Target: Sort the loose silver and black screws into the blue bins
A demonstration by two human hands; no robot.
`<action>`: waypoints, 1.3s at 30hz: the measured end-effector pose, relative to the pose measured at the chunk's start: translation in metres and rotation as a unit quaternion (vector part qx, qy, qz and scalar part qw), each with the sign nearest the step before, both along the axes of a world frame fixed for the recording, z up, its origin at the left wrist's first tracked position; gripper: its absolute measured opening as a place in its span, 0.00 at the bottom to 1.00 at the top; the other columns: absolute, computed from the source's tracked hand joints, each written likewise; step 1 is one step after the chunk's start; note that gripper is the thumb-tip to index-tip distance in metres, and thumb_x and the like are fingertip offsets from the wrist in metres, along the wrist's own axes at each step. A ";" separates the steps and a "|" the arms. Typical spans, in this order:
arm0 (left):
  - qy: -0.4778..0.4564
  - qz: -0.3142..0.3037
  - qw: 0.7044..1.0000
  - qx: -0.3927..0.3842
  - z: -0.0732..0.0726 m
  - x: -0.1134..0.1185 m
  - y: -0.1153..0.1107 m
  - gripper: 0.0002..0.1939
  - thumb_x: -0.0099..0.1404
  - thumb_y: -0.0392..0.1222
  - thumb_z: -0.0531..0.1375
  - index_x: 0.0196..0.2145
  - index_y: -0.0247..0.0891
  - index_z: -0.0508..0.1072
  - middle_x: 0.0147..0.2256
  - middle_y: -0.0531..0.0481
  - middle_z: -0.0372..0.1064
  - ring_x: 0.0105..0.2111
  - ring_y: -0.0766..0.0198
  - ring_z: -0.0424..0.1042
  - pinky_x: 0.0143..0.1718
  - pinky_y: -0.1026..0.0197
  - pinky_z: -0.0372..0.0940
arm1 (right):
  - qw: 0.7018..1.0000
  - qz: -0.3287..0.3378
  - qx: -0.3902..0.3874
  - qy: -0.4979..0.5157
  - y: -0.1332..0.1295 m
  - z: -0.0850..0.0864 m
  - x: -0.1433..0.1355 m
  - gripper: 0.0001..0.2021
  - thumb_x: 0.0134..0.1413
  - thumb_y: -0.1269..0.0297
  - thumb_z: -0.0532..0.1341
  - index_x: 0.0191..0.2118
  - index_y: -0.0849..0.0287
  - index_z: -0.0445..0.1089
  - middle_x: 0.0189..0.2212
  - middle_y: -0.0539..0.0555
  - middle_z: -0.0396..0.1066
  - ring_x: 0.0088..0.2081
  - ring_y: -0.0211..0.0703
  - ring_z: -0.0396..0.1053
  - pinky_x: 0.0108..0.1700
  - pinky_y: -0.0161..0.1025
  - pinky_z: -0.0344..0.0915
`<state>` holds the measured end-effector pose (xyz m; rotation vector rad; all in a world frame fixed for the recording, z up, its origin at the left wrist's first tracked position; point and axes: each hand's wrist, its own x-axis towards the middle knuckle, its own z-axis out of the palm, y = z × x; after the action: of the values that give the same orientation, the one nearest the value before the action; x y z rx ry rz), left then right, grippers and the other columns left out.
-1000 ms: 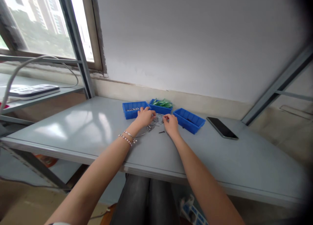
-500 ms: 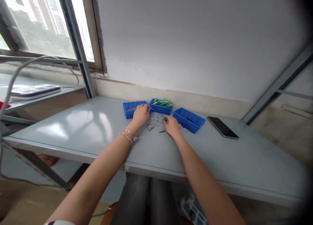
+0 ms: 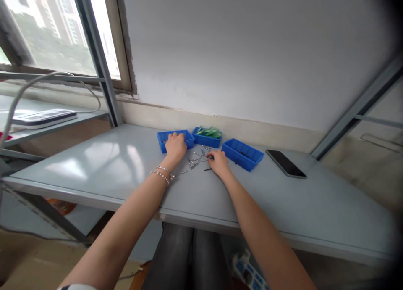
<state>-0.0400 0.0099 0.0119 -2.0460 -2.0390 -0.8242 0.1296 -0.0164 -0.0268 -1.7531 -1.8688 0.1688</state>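
My left hand (image 3: 176,146), with bracelets at the wrist, reaches over the left blue bin (image 3: 161,139). Its fingers curl down into the bin, and their tips are hidden. A thin metal sliver shows beside them, but I cannot tell if it is held. Several slim metal pieces, like screws or pins (image 3: 193,164), lie scattered on the grey table (image 3: 132,180) between my hands. At the right side of this pile, my right hand (image 3: 219,162) has thumb and fingers pinched together low over the tabletop. What they grip is too small to name. A dark screw-like piece (image 3: 208,169) lies just below them.
A blue bin (image 3: 206,142) with green plastic material (image 3: 211,132) stands behind the pile. Another blue bin (image 3: 242,155), holding some dark pieces, is at its right. A phone (image 3: 286,164) lies farther right. A metal frame post (image 3: 108,98) rises at the left.
My left hand has moved slightly left and down into the left bin; the thin metal pin it held is now mostly hidden. My right hand has shifted slightly left at the pile.
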 end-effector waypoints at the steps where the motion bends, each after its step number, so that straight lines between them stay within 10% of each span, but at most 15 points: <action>1: -0.003 0.001 1.000 0.000 0.000 0.000 0.000 0.18 0.62 0.35 0.44 0.44 0.37 0.69 0.40 0.39 0.64 0.43 0.52 0.60 0.37 0.56 0.62 | 1.000 0.002 0.005 -0.004 0.000 0.000 0.000 0.10 0.47 0.74 0.57 0.36 0.57 0.72 0.37 0.58 0.64 0.43 0.48 0.57 0.44 0.45 0.55; 23: 0.014 0.009 1.000 0.022 0.007 0.002 -0.008 0.17 0.61 0.36 0.45 0.41 0.33 0.69 0.42 0.36 0.58 0.44 0.50 0.58 0.41 0.53 0.60 | 0.998 0.057 0.017 0.020 0.001 0.001 0.002 0.14 0.39 0.79 0.56 0.35 0.62 0.70 0.25 0.51 0.64 0.29 0.37 0.61 0.36 0.34 0.58; 39: 0.027 -0.336 0.939 -0.066 -0.026 0.034 -0.002 0.12 0.57 0.35 0.52 0.39 0.34 0.69 0.38 0.43 0.65 0.40 0.59 0.64 0.44 0.58 0.61 | 0.997 0.077 0.021 0.024 -0.001 0.003 0.001 0.14 0.37 0.80 0.54 0.33 0.61 0.68 0.20 0.49 0.63 0.26 0.37 0.61 0.34 0.35 0.57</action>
<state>-0.0064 0.0083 -0.0137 -2.8561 -1.3802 -0.7072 0.1303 -0.0169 -0.0234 -1.5640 -1.9577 0.2273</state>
